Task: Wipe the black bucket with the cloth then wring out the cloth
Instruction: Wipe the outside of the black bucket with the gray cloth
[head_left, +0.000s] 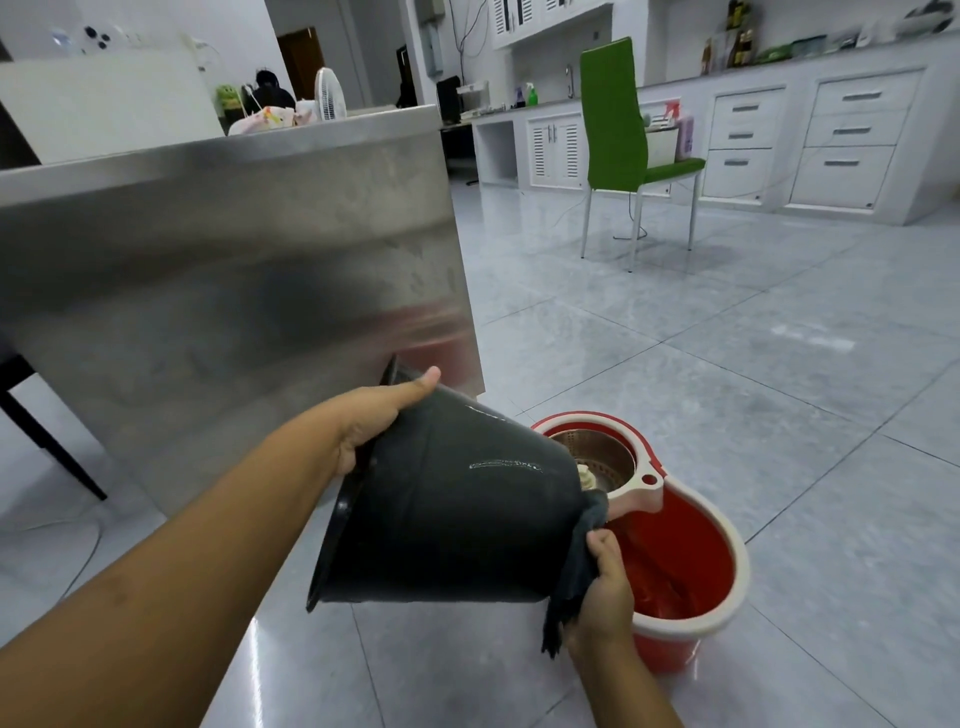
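Observation:
The black bucket (457, 514) is held on its side in the air, its open mouth turned to the left and its base to the right. My left hand (374, 415) grips its rim, thumb lying along the outside wall. My right hand (602, 597) holds a dark grey cloth (576, 577) pressed against the bucket's base; the cloth's loose end hangs down below my fingers. A wet streak shows on the bucket's side.
A red mop bucket (691, 577) with a metal spinner basket (602, 457) stands on the tiled floor just behind the black bucket. A stainless steel counter side (234, 270) rises at left. A green chair (623, 135) and white cabinets (831, 140) stand further back.

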